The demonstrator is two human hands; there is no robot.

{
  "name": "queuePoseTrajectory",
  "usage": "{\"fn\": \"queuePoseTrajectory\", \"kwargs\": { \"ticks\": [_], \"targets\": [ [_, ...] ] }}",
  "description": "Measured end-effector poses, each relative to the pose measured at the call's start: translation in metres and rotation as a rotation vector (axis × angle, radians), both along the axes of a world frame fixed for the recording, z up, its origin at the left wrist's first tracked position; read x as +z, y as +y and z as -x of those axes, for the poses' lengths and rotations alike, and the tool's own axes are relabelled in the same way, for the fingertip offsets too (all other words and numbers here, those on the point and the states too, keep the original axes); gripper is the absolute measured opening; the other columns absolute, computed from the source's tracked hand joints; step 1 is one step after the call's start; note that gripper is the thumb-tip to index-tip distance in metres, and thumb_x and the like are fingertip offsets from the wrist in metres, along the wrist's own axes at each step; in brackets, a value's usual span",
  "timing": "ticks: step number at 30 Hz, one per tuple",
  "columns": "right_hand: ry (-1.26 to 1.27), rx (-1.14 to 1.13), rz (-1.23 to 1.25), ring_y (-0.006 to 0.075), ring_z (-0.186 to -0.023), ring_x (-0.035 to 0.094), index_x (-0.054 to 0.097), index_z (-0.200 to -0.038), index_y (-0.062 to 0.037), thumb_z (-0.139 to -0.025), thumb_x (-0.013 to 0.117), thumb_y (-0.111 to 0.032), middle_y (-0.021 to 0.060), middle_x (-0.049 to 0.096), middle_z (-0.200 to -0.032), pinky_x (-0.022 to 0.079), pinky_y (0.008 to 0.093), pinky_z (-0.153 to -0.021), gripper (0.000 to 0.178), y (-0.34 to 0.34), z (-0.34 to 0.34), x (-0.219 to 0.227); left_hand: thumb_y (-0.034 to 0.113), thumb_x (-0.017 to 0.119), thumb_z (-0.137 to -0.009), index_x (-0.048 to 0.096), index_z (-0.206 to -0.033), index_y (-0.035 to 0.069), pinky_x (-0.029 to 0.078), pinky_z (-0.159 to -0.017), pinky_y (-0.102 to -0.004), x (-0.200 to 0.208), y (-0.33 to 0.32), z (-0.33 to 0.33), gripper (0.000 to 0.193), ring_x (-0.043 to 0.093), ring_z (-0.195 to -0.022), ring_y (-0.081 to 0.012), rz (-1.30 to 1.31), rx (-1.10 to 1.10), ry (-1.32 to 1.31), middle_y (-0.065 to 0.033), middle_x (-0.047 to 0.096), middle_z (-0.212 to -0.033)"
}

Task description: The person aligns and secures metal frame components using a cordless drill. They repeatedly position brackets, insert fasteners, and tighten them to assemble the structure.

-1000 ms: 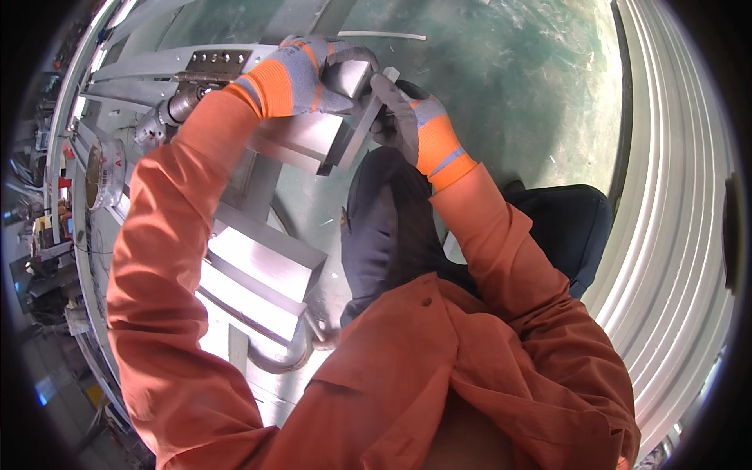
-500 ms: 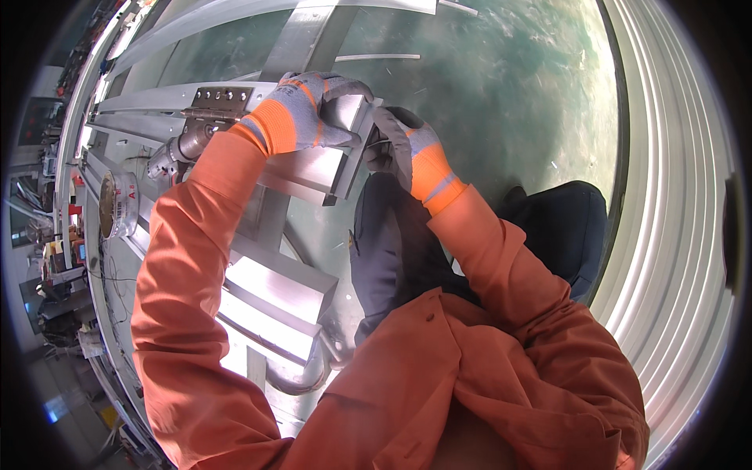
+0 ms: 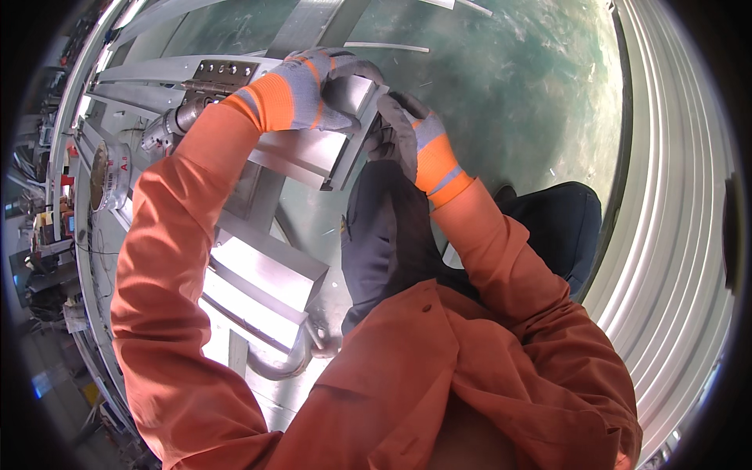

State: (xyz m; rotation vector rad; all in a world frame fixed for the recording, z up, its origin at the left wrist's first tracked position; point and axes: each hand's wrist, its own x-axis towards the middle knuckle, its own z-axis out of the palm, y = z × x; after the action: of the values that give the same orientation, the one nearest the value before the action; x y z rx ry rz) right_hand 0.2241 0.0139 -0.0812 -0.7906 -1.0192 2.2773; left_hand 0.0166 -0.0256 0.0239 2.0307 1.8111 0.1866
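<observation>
My left hand [image 3: 317, 88], in a grey glove with an orange cuff, is wrapped over the top of a silver metal profile [image 3: 301, 150], with the thumb along its near side. A narrow metal end plate [image 3: 357, 142] covers the profile's right end. At that plate's outer face is my right hand [image 3: 406, 135], gloved alike. Its fingers are curled and pressed together; whatever they pinch is hidden. Left of my left wrist lie a dark metal plate with a row of holes [image 3: 225, 72] and a power tool with a metal barrel [image 3: 160, 131].
A round tin [image 3: 111, 176] stands at the left. Below the profile, more shiny metal profiles [image 3: 270, 270] rest on a frame by a curved pipe [image 3: 286, 366]. Long pale ribbed lengths [image 3: 666, 235] line the right side. A thin strip [image 3: 388, 47] lies on the green floor.
The view has shifted slightly, so the profile and both hands sit a little higher in it. Both hands keep their places at the profile's end; the right fingers have moved only slightly.
</observation>
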Motion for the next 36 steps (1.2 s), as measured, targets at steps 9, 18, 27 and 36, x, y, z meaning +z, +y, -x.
{"fn": "queuePoseTrajectory", "kwargs": {
  "ticks": [9,18,27,36],
  "targets": [
    [-0.043,-0.025,-0.085,0.0192,-0.067,0.069,0.063,-0.127,-0.001,-0.103,0.069,-0.034,0.01,0.073,-0.09,0.058,0.0359,-0.06,0.041,-0.002,0.001,0.004,0.015,0.087,-0.075,0.069,-0.133,0.012,0.055,-0.102,-0.0366,0.002,-0.004,0.004,0.061,0.07,-0.111,-0.0224,0.066,0.074,-0.09,-0.0079,0.074,-0.126],
    [-0.05,-0.051,-0.025,0.0188,-0.066,0.068,0.064,-0.123,-0.0031,-0.103,0.07,-0.036,0.0101,0.071,-0.082,0.056,0.034,-0.059,0.039,-0.004,0.0,0.022,0.022,0.091,-0.073,0.07,-0.131,0.011,0.054,-0.103,-0.0359,0.004,0.001,0.002,0.062,0.069,-0.113,-0.0249,0.047,0.028,-0.02,-0.01,0.073,-0.129],
    [-0.04,-0.011,-0.033,0.02,-0.069,0.068,0.064,-0.121,-0.0048,-0.103,0.07,-0.035,0.0101,0.07,-0.085,0.056,0.0353,-0.063,0.036,-0.001,-0.001,0.021,0.039,0.086,-0.083,0.059,-0.149,0.021,0.055,-0.103,-0.0468,0.032,-0.02,-0.014,0.074,0.067,-0.12,-0.0406,0.04,0.075,0.284,-0.0187,0.068,-0.133],
    [-0.009,0.067,0.017,0.0219,-0.074,0.069,0.064,-0.121,-0.0053,-0.104,0.067,-0.031,0.0117,0.073,-0.091,0.056,0.0365,-0.067,0.031,0.007,-0.003,0.025,0.029,0.082,-0.087,0.057,-0.151,0.011,0.052,-0.107,-0.0474,0.032,-0.07,0.019,0.071,0.062,-0.126,-0.0415,-0.145,-0.006,0.28,-0.0205,0.062,-0.141]
  ]
}}
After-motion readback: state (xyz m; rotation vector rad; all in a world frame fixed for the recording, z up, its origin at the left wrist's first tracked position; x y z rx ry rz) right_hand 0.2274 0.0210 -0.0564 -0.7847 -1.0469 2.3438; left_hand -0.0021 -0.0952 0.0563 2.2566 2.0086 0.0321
